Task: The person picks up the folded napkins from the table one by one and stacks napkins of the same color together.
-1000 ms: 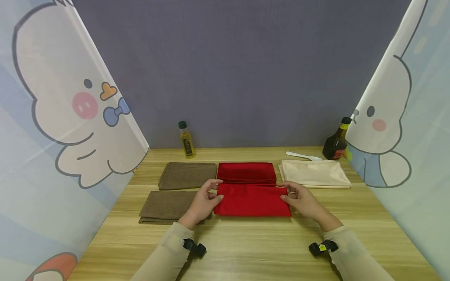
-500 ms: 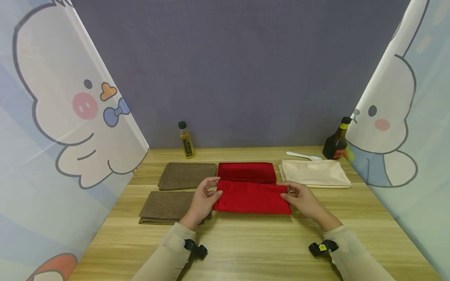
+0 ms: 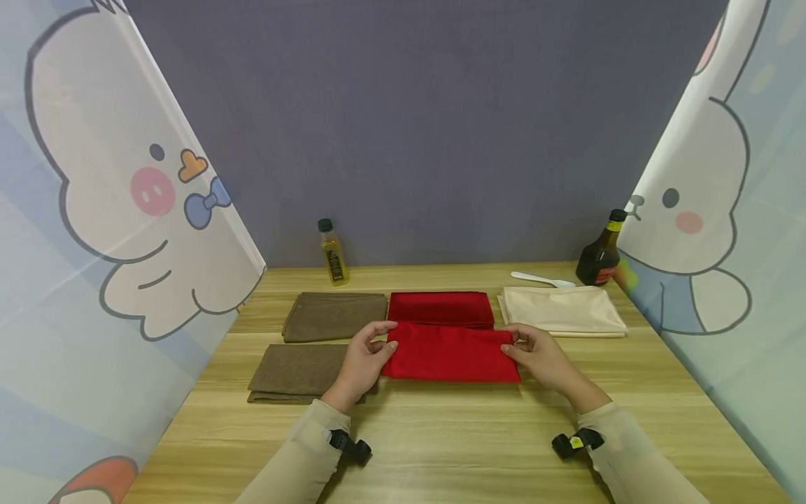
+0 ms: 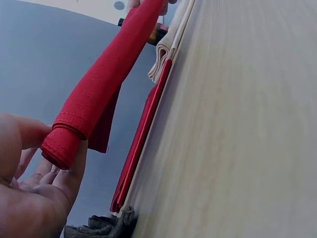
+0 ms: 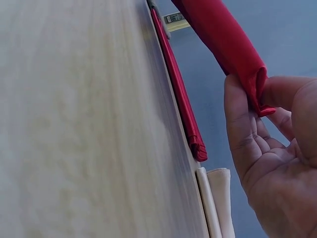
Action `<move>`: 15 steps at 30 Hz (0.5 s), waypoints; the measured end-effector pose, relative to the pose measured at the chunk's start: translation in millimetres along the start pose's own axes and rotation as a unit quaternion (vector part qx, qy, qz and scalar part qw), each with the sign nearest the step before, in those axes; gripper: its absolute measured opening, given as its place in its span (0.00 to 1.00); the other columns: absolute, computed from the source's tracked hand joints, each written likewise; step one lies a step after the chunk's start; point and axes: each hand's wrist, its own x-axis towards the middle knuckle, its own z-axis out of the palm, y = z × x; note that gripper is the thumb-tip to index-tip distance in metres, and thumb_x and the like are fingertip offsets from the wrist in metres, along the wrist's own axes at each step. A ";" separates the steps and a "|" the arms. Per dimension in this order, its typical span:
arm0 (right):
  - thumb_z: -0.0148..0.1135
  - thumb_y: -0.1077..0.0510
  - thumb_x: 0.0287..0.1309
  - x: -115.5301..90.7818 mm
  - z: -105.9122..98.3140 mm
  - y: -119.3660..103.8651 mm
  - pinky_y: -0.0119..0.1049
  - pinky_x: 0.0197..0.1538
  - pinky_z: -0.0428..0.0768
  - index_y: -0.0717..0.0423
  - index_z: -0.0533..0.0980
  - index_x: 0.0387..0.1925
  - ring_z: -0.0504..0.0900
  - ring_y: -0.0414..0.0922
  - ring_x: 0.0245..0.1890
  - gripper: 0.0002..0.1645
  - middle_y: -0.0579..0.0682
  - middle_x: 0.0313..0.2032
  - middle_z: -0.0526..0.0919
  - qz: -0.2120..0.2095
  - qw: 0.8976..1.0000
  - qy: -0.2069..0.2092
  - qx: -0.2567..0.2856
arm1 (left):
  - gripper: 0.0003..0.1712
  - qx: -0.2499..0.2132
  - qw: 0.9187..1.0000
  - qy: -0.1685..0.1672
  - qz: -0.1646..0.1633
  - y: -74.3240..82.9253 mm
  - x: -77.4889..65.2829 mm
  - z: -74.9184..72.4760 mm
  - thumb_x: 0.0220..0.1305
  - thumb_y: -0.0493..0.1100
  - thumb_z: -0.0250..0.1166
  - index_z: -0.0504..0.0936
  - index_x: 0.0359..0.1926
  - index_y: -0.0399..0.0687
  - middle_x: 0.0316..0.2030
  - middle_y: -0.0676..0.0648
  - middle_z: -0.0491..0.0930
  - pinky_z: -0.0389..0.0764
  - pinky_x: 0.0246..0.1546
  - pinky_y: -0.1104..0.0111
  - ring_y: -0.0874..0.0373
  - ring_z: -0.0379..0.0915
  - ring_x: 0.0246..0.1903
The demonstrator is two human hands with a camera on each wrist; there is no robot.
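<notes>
My left hand (image 3: pixel 364 358) pinches the left end of a folded bright red cloth (image 3: pixel 450 355), and my right hand (image 3: pixel 543 358) pinches its right end. Both wrist views show this cloth (image 4: pixel 96 94) held up off the table, its folded layers rounded at the ends. In the right wrist view the thumb and fingers of the right hand (image 5: pixel 277 158) close on one corner. Just behind it lies a second, darker red folded cloth (image 3: pixel 441 308), its near edge overlapped by the held one in the head view.
Two folded brown cloths lie on the left, one farther back (image 3: pixel 336 315) and one nearer (image 3: pixel 299 371), partly behind my left hand. A folded cream cloth (image 3: pixel 562 309) lies at the right, with a white spoon (image 3: pixel 541 279) behind it. An oil bottle (image 3: pixel 334 259) and a dark sauce bottle (image 3: pixel 600 259) stand at the back.
The red cloth has shifted slightly away from me, with its near edge raised a little. Both hands keep their pinch on its ends; the other cloths have not moved.
</notes>
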 end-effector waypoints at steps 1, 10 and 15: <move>0.67 0.68 0.68 0.7 -0.1 -0.3 0.38 0.33 0.87 0.64 0.78 0.61 0.87 0.43 0.33 0.21 0.58 0.42 0.77 -0.002 1.000 0.002 0.002 | 0.21 -0.001 1.000 0.000 -0.001 -0.3 0.5 -0.3 0.72 0.32 0.67 0.82 0.63 0.49 0.57 0.40 0.74 0.80 0.34 0.72 0.51 0.85 0.41; 0.68 0.68 0.67 7.1 1.1 -4.2 0.32 0.32 0.83 0.62 0.80 0.61 0.84 0.40 0.30 0.21 0.59 0.42 0.77 -0.022 0.999 0.016 -0.022 | 0.21 0.004 1.000 0.005 -0.009 1.2 3.9 -2.8 0.74 0.34 0.66 0.81 0.65 0.48 0.59 0.40 0.74 0.80 0.34 0.72 0.51 0.83 0.43; 0.66 0.70 0.68 8.7 1.4 -9.0 0.36 0.30 0.86 0.67 0.78 0.62 0.87 0.41 0.32 0.22 0.62 0.43 0.76 -0.011 1.000 0.017 0.014 | 0.21 0.020 1.000 0.014 -0.008 7.4 7.8 -2.5 0.75 0.34 0.65 0.81 0.65 0.49 0.60 0.42 0.75 0.79 0.34 0.72 0.53 0.83 0.43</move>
